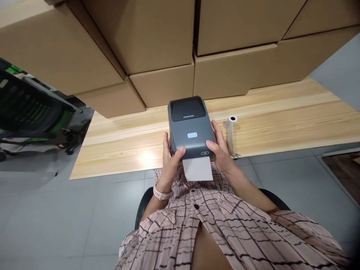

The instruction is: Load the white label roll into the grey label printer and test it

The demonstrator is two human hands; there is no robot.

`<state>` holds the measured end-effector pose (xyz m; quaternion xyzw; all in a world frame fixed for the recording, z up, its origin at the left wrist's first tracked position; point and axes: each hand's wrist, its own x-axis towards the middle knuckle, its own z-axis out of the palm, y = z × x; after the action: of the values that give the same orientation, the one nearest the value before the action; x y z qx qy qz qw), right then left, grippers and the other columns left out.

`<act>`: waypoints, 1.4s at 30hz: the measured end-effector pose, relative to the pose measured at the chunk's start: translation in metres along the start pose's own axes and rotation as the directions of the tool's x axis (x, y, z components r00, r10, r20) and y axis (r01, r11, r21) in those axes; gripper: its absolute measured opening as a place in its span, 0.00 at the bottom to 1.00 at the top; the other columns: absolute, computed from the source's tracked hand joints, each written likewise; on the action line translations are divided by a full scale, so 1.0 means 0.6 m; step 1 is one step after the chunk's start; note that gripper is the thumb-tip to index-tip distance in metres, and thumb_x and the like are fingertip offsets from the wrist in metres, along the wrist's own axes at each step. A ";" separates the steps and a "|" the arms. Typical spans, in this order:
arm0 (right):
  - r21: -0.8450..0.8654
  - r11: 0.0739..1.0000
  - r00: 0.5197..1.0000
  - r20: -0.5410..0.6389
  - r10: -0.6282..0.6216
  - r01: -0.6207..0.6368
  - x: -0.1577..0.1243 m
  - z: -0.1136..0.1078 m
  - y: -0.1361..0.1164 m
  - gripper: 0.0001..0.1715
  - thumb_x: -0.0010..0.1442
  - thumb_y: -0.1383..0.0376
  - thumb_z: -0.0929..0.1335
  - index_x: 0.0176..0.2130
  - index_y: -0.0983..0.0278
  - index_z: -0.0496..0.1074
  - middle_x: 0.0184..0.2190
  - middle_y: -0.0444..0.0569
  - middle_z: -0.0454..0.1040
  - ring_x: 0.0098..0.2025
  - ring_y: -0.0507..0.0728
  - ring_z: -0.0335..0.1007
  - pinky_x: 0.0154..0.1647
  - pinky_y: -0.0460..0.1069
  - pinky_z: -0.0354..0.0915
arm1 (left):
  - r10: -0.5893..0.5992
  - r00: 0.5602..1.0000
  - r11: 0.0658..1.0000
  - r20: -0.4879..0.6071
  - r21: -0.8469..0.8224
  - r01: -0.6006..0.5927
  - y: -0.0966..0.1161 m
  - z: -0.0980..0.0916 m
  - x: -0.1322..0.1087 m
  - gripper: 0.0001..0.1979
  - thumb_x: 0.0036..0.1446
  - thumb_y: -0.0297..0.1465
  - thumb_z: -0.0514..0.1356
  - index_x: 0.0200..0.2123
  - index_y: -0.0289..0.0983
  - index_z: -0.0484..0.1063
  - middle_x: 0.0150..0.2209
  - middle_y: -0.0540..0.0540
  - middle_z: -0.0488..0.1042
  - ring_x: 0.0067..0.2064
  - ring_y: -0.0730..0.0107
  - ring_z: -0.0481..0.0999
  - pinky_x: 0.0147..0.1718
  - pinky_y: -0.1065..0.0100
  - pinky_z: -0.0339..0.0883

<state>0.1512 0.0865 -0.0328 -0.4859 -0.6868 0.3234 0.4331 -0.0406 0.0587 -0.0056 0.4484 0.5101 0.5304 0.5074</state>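
A dark grey label printer point(191, 129) with a black lid is at the near edge of the wooden table. White label paper point(198, 169) sticks out from its front and hangs over the edge toward my lap. My left hand point(171, 157) is closed around the printer's left front corner, thumb on top and fingers along the side. On the opposite front corner, my right hand point(221, 148) grips it the same way. To the right of that hand a small white paper roll point(232, 120) stands upright, its loose strip trailing to the table edge.
Large cardboard boxes point(165, 84) are stacked along the back of the wooden table point(295, 120). An office chair point(30, 108) stands on the floor at the left. A dark brown surface point(343, 172) lies at the far right.
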 end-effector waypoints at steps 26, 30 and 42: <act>-0.076 0.941 0.923 -0.183 -0.338 0.329 -0.001 -0.019 -0.011 0.29 0.75 0.53 0.62 0.71 0.46 0.63 0.78 0.45 0.57 0.78 0.67 0.54 0.77 0.73 0.55 | -0.308 0.927 0.939 0.215 -0.091 0.333 -0.022 0.005 -0.099 0.22 0.52 0.49 0.74 0.35 0.35 0.82 0.32 0.46 0.81 0.35 0.69 0.77 0.41 0.65 0.72; -0.198 0.928 0.919 -0.181 -0.351 0.316 0.002 -0.025 -0.013 0.25 0.75 0.58 0.61 0.66 0.50 0.69 0.75 0.47 0.62 0.75 0.66 0.60 0.73 0.72 0.59 | -0.351 0.897 0.907 0.270 -0.140 0.397 -0.021 0.017 -0.087 0.25 0.46 0.51 0.77 0.29 0.34 0.82 0.27 0.46 0.79 0.26 0.74 0.71 0.29 0.68 0.67; -0.552 0.740 0.905 0.070 -0.419 0.385 0.035 -0.039 -0.082 0.16 0.76 0.57 0.63 0.51 0.54 0.80 0.71 0.44 0.70 0.79 0.69 0.49 0.78 0.74 0.39 | 0.076 0.973 0.993 -0.216 0.106 -0.054 -0.035 -0.048 -0.067 0.25 0.65 0.50 0.64 0.25 0.37 0.76 0.26 0.49 0.76 0.30 0.72 0.72 0.33 0.70 0.67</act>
<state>0.1500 0.0912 0.0253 -0.4398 -0.8257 -0.0046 0.3533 -0.0639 0.0156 -0.0268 0.4281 0.5740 0.5668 0.4073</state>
